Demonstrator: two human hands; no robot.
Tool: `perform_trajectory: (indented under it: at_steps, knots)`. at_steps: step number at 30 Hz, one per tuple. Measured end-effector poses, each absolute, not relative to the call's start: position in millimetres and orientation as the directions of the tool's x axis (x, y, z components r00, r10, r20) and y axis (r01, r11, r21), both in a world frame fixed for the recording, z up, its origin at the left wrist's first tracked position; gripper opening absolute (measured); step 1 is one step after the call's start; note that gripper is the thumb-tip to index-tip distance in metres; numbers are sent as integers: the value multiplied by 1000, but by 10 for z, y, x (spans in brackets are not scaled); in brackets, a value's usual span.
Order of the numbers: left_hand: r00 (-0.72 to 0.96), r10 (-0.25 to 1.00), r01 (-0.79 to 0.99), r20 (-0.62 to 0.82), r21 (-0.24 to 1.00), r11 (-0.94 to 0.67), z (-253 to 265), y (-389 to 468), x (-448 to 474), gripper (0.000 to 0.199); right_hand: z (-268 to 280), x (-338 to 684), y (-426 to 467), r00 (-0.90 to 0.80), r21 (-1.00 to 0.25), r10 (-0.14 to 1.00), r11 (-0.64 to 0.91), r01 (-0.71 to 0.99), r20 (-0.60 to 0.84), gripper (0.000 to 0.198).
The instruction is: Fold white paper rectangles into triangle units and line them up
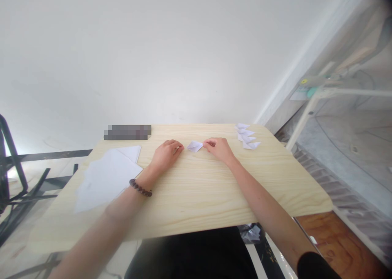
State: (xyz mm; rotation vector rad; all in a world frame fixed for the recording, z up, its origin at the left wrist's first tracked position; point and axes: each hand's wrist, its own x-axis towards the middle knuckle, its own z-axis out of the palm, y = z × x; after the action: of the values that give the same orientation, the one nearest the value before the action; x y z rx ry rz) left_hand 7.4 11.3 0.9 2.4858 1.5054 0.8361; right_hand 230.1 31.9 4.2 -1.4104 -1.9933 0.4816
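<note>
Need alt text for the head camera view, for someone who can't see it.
A person's right hand pinches one end of a small folded white paper on a wooden table, the left hand just beside its other end. Loose white sheets lie to the left; more folded papers sit in a row at the far right.

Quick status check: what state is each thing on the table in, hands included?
Small paper: folded, lying between the hands.
Right hand: pinching the small paper's right end.
Left hand: fingers bent, just apart from the paper.
Paper pieces at right: folded, lined up in a row.
Paper sheets at left: spread, overlapping.
Dark object: pixelated, cannot tell.
</note>
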Motion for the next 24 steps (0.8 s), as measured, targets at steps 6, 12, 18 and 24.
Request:
perform_trajectory:
  at_steps: [6,12,18,24]
  knots:
    - [474,786,733,397,317,-602,-11,109,81,24,118,2393,323,-146,-660,980,200,724,137,21]
    - [493,772,729,400,294,-618,-19,105,101,25,413,2673,298,-55,-675,998,18,737,-33,20]
    - [565,738,685,370,287,-669,-48,87,203,31,601,3036,169,59,-616,998,-62,785,-26,21]
    - [618,729,675,295,276,-684,-50,45,237,43,561,3458,-25,179,-651,983,-160,742,-38,25]
